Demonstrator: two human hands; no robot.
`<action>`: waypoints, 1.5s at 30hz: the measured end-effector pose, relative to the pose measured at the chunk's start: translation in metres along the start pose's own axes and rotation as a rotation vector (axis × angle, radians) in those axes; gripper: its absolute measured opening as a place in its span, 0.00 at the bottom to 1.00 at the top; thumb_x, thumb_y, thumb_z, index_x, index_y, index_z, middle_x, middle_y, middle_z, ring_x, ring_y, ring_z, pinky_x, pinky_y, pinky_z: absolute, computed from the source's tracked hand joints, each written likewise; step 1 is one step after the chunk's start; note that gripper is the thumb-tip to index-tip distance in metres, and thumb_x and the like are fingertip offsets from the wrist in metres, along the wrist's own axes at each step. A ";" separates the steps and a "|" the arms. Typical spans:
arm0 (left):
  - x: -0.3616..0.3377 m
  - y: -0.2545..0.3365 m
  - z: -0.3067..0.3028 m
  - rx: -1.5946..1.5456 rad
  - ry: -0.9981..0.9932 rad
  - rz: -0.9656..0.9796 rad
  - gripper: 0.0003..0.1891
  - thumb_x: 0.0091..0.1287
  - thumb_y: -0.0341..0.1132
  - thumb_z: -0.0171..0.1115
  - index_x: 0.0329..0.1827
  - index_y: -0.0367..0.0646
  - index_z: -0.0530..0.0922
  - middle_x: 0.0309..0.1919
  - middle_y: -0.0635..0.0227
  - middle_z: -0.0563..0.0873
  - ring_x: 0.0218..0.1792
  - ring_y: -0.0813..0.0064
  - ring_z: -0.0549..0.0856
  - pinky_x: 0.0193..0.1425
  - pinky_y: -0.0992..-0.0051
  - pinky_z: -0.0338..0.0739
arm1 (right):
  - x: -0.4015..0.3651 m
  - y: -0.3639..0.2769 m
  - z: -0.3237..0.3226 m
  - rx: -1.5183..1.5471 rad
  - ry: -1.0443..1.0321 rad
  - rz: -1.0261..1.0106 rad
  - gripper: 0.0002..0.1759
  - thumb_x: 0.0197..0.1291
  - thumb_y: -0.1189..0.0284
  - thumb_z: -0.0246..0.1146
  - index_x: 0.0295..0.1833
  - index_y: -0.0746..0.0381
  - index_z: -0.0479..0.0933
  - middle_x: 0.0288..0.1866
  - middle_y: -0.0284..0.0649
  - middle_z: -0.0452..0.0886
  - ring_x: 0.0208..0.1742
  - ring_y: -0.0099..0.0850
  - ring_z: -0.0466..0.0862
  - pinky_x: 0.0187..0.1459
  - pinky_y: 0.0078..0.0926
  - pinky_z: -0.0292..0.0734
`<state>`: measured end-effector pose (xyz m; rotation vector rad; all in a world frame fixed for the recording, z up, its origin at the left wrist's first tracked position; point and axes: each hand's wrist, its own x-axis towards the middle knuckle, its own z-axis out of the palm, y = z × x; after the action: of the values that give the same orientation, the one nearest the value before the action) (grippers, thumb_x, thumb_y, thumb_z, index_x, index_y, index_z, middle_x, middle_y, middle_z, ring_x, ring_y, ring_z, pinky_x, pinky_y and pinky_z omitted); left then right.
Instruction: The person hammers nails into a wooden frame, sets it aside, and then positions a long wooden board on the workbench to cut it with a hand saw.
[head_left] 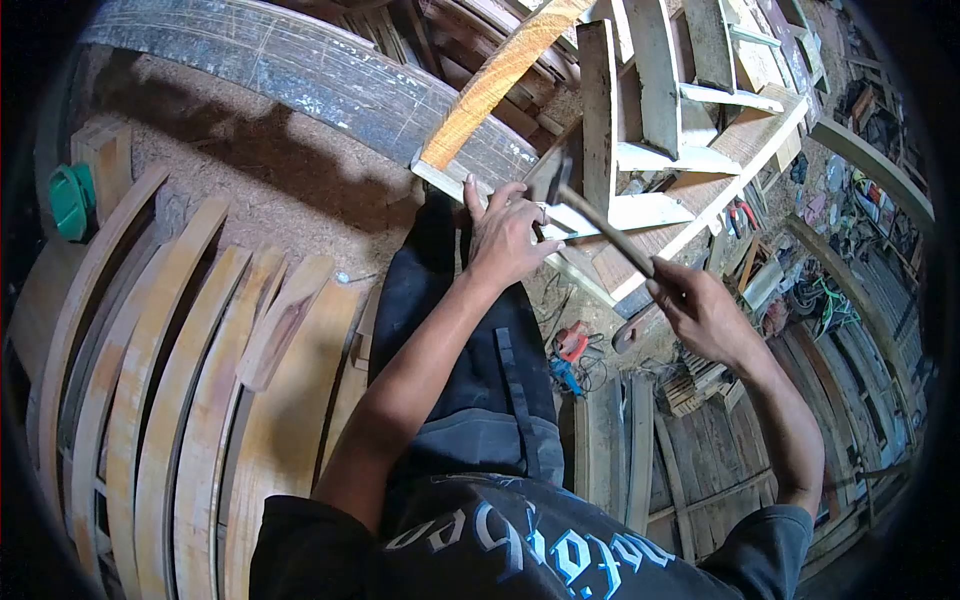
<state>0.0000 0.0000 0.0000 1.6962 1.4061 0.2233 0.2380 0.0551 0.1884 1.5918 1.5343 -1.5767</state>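
Note:
My right hand is closed round the wooden handle of a hammer. The blurred hammer head hangs just above the wooden frame, close to my left fingers. My left hand rests on a pale wooden strip along the frame's near edge. Its outer finger is stretched out while the others bend toward the hammer head. Whatever lies between thumb and forefinger is too small to make out. Upright slats and pale crosspieces stand on the frame beyond the hammer, and a curved yellowish piece rises at its left.
Curved planks are stacked at left beside a green container. A broad, scuffed curved panel spans the back. A red and blue power tool lies below the frame. Boards and clutter fill the right side.

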 end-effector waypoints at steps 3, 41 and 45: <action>-0.016 0.009 0.006 -0.052 0.001 0.001 0.18 0.49 0.50 0.81 0.35 0.49 0.88 0.43 0.73 0.90 0.67 0.68 0.75 0.79 0.35 0.28 | -0.010 -0.008 0.002 0.195 0.251 0.029 0.23 0.77 0.66 0.57 0.68 0.72 0.72 0.29 0.49 0.80 0.28 0.26 0.76 0.33 0.33 0.73; 0.000 0.000 0.009 -0.041 0.146 0.022 0.06 0.64 0.35 0.67 0.37 0.47 0.90 0.36 0.71 0.91 0.57 0.67 0.83 0.79 0.37 0.26 | -0.001 0.002 0.017 0.065 0.126 -0.010 0.19 0.77 0.68 0.55 0.62 0.72 0.76 0.23 0.44 0.76 0.27 0.26 0.75 0.30 0.34 0.70; -0.002 -0.002 0.012 -0.025 0.151 0.042 0.06 0.65 0.35 0.66 0.37 0.47 0.90 0.35 0.71 0.91 0.57 0.67 0.83 0.79 0.37 0.27 | 0.004 -0.004 0.013 0.289 0.436 -0.046 0.19 0.77 0.69 0.55 0.62 0.73 0.76 0.25 0.43 0.78 0.28 0.26 0.74 0.32 0.32 0.71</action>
<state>0.0054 -0.0075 -0.0074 1.7188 1.4720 0.3986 0.2285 0.0467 0.1832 2.1908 1.6145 -1.6069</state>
